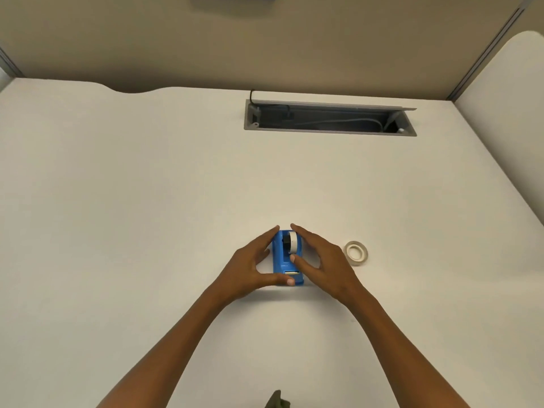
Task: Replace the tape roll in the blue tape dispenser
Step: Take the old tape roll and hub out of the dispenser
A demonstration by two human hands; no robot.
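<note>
The blue tape dispenser (281, 265) stands on the white desk (147, 201), its metal cutter end nearest me. A white tape roll (292, 242) on a black hub sits in its far end. My left hand (250, 267) cups the dispenser's left side, thumb across the near end. My right hand (321, 260) curves around the right side, fingers at the far end and thumb touching the roll. A second, loose tape roll (356, 252) lies flat on the desk to the right of my right hand.
An open grey cable tray (329, 119) with cables inside is recessed in the desk's far side. A beige partition wall (265, 48) runs behind the desk. A second desk surface (506, 128) sits at the right.
</note>
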